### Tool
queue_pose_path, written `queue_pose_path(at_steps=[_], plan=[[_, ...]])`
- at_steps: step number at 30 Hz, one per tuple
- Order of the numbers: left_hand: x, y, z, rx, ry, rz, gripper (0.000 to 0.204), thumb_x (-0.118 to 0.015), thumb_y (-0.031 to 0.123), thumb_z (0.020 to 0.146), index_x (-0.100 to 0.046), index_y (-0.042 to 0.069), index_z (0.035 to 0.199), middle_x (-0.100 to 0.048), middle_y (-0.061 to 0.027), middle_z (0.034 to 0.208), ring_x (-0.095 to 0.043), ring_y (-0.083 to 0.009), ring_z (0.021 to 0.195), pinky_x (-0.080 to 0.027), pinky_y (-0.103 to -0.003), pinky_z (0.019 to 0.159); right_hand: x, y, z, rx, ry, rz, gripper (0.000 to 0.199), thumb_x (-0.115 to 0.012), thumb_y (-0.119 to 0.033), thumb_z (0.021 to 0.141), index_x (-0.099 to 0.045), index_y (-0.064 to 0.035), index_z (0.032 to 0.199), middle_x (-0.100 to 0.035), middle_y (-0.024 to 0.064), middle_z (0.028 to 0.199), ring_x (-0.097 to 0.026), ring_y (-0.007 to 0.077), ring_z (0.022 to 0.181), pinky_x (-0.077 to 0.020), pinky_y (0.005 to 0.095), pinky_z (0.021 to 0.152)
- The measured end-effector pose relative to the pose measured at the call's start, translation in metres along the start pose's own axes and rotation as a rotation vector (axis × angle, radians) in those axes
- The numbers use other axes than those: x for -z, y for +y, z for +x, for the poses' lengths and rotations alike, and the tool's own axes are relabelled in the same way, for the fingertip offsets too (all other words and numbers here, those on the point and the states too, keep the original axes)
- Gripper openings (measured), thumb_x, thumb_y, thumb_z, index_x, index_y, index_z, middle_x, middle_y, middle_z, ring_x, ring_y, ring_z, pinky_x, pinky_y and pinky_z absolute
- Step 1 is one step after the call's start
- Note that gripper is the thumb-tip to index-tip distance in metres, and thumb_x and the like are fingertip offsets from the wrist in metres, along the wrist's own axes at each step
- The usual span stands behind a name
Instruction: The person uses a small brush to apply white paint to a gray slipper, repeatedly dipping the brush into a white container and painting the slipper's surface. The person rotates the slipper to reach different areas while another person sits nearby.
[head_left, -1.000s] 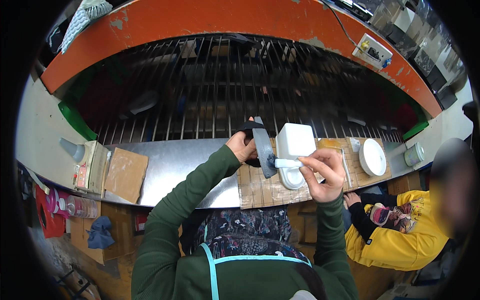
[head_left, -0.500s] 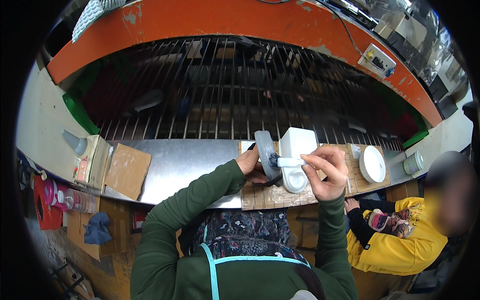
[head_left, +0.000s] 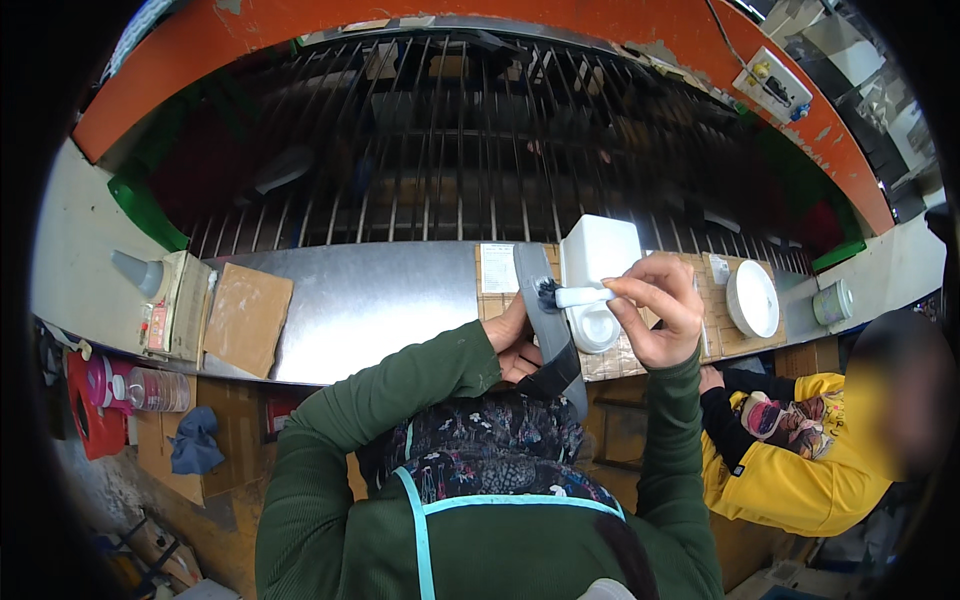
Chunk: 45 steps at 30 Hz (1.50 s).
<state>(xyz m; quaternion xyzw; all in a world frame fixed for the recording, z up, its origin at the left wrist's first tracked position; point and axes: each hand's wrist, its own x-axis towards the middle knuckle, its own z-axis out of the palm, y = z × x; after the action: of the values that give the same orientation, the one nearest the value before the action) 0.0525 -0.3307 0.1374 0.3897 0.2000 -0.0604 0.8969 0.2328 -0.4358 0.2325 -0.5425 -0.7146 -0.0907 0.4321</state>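
My right hand (head_left: 655, 320) has brought the brush (head_left: 575, 296) closer, pinched tight; my left hand (head_left: 515, 345) clasps the grey strip (head_left: 545, 320) beside the white container (head_left: 597, 265).

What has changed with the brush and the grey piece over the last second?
The right hand has brought the white-handled brush leftwards, so its dark bristles now touch the grey strip. The left hand has lowered that strip from upright to lying slanted towards the body. Both hands keep their grip. The white container, the round white lid and the brown card have stayed put.
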Motion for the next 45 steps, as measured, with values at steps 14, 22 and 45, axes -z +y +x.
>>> queue_pose_path(at_steps=[14, 22, 45], plan=[[0.002, -0.021, 0.012, 0.087, 0.013, -0.061, 0.113, -0.020, 0.088, 0.073, -0.014, 0.003, 0.147, -0.061, -0.0301, 0.103, -0.069, -0.0284, 0.087, -0.060, -0.032, 0.067, 0.006, 0.008, -0.007, -0.121, -0.011, 0.026, 0.022, -0.078, -0.010, 0.069, -0.075, -0.0093, 0.090, -0.060, 0.0014, 0.082, -0.050, 0.0122, 0.064, -0.0294, 0.0294, 0.067], [-0.001, -0.020, 0.011, 0.073, -0.036, -0.078, 0.116, -0.022, 0.090, 0.071, -0.010, 0.003, 0.147, -0.058, -0.0324, 0.109, -0.068, -0.0344, 0.091, -0.060, -0.038, 0.074, 0.012, 0.005, -0.007, -0.074, -0.078, -0.050, 0.022, -0.078, -0.011, 0.069, -0.075, -0.0104, 0.091, -0.060, 0.0013, 0.082, -0.049, 0.0117, 0.063, -0.0277, 0.0301, 0.068], [-0.014, -0.018, 0.012, 0.159, -0.090, -0.445, 0.094, -0.030, 0.082, 0.076, -0.039, 0.007, 0.132, -0.053, -0.0224, 0.121, -0.058, -0.0392, 0.110, -0.050, -0.068, 0.082, 0.007, 0.011, -0.017, 0.005, -0.057, -0.131, 0.024, -0.077, -0.009, 0.066, -0.074, -0.0111, 0.090, -0.062, 0.0019, 0.082, -0.052, 0.0133, 0.068, -0.0264, 0.0324, 0.068]])
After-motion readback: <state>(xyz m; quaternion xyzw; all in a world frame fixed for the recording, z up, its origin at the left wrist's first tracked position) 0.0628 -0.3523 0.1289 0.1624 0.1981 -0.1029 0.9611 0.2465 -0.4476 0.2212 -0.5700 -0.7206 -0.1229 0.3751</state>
